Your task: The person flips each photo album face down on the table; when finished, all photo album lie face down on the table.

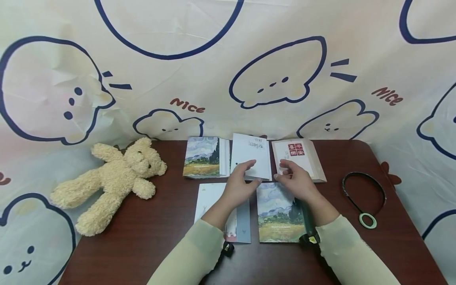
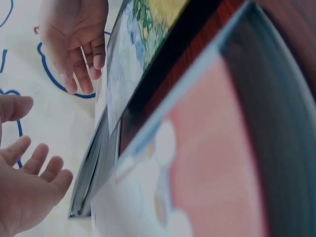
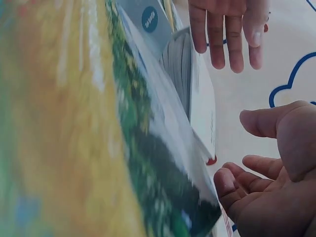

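Observation:
My left hand [image 1: 239, 186], fingers loosely bent and apart, hovers over the lower part of a white book [image 1: 246, 148] with dark lettering. Facing it, my right hand [image 1: 298, 183] is held by the lower left corner of a white book with a red square print [image 1: 310, 158]. Neither hand holds anything; in the left wrist view the fingers [image 2: 51, 169] of the left hand are spread. Below the right hand lies a photo album [image 1: 279, 221] with a painted landscape cover. A pale blue and white book [image 1: 244, 223] lies partly under my left forearm.
A similar painted album [image 1: 201, 156] stands at the left of the back row. To the left, a cream teddy bear [image 1: 117, 178] lies on the brown table [image 1: 171, 237]. At the right is a black loop with a pale green ring [image 1: 368, 221]. A cartoon-printed cloth [image 1: 213, 79] hangs behind.

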A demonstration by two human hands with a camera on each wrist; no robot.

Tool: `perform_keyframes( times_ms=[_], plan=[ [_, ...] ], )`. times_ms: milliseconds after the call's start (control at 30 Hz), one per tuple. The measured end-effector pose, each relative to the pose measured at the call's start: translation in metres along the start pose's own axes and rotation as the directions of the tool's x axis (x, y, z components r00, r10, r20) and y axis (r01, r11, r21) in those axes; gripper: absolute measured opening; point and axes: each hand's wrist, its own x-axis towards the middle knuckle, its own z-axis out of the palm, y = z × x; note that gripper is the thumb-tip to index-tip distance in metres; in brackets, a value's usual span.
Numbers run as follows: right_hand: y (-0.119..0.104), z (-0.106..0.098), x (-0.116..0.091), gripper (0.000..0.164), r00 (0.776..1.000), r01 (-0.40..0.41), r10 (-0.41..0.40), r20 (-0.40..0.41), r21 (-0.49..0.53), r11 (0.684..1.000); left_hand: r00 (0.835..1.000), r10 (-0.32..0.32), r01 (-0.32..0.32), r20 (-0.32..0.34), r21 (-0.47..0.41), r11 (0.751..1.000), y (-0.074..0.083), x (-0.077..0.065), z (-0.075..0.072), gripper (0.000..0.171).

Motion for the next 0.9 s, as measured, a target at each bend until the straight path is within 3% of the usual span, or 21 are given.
perform_keyframes(
  times_ms=[533, 900],
  plan=[
    [-0.021, 0.028, 0.014, 0.078, 0.996, 0.055, -0.051, 0.067, -0.065, 0.996, 0.988, -0.057, 0.058, -0.144, 0.001, 0.998, -0.015, 0.001, -0.023, 0.063],
    [-0.026, 0.044, 0.019, 0.091, 0.995, 0.043, -0.034, 0.095, -0.093, 0.995, 0.987, -0.095, 0.093, -0.129, -0.023, 0.995, -0.024, 0.002, -0.03, 0.07]
  ],
)
